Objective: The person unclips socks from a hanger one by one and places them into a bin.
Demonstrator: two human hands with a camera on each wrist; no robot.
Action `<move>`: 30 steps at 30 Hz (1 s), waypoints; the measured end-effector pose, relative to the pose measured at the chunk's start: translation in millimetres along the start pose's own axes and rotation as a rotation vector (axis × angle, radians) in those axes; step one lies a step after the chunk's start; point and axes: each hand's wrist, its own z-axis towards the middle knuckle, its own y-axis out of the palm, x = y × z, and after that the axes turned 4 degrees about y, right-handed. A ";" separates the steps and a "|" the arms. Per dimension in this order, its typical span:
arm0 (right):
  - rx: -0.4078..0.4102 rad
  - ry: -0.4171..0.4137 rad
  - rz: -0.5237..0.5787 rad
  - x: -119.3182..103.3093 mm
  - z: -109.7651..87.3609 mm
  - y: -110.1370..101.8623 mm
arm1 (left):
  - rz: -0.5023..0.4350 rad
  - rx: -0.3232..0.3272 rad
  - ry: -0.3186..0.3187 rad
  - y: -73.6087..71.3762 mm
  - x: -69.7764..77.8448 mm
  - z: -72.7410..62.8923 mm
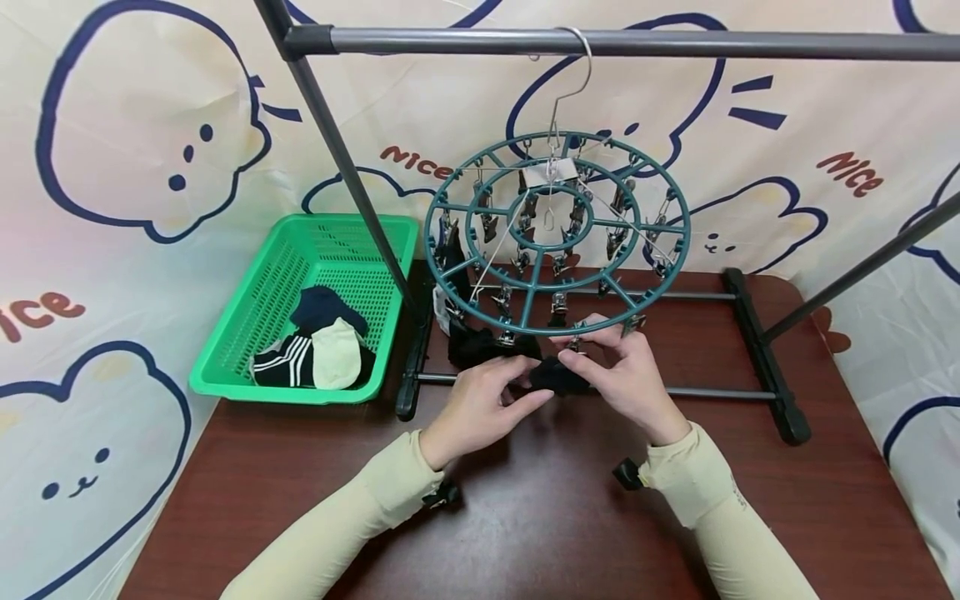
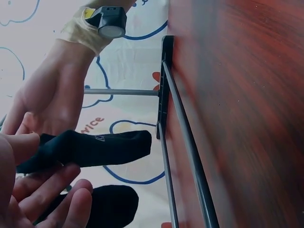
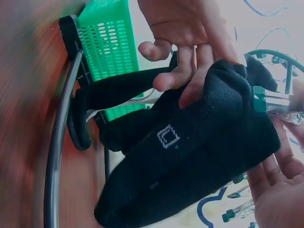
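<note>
A black sock (image 3: 190,152) with a small white square mark hangs from a metal clip (image 3: 273,102) with green tips, which bites its cuff in the right wrist view. My left hand (image 1: 486,406) pinches the sock's upper edge between thumb and fingers. My right hand (image 1: 628,379) grips the clip at the front rim of the round teal drying hanger (image 1: 531,296), its thumb and forefinger about it. Other black socks (image 1: 480,343) hang at the hanger's left front, just beyond my left hand.
The hanger's hook (image 1: 576,83) sits over a grey rail (image 1: 450,40). A green basket (image 1: 225,354) at the left holds several socks, including a navy one (image 1: 324,308) and a cream one (image 1: 337,354). The rack's black feet (image 1: 787,412) stand on the brown table (image 1: 570,508).
</note>
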 end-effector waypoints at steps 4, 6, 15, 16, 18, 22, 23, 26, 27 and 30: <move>0.003 -0.016 0.018 -0.6 0.8 0.9 | 0.016 0.011 0.004 2.0 0.5 2.2; 0.006 -0.011 0.008 -1.7 1.2 1.0 | 0.024 0.017 0.005 2.7 0.1 3.3; 0.034 -0.018 -0.060 -2.1 -0.5 0.7 | 0.023 0.026 0.009 2.2 0.8 3.0; 0.035 -0.025 -0.068 -1.9 -0.4 0.9 | 0.021 0.027 0.009 1.9 0.5 2.7; 0.039 -0.034 -0.089 -1.9 -0.1 1.5 | 0.015 0.028 0.009 1.5 -0.1 2.5; 0.055 -0.040 -0.133 -2.6 -0.3 2.0 | 0.004 0.022 0.013 0.5 -0.2 2.6; 0.058 -0.041 -0.140 -2.7 -0.3 2.1 | 0.003 0.022 0.016 0.4 -0.2 2.8; 0.067 -0.049 -0.146 -2.1 -0.4 2.7 | -0.008 0.025 0.023 0.2 -0.3 2.6; 0.070 -0.054 -0.142 -1.7 -0.4 3.0 | -0.010 0.026 0.024 0.1 -0.5 2.5; 0.080 -0.078 -0.115 0.5 -0.6 3.8 | -0.015 0.028 0.025 0.0 -1.0 1.7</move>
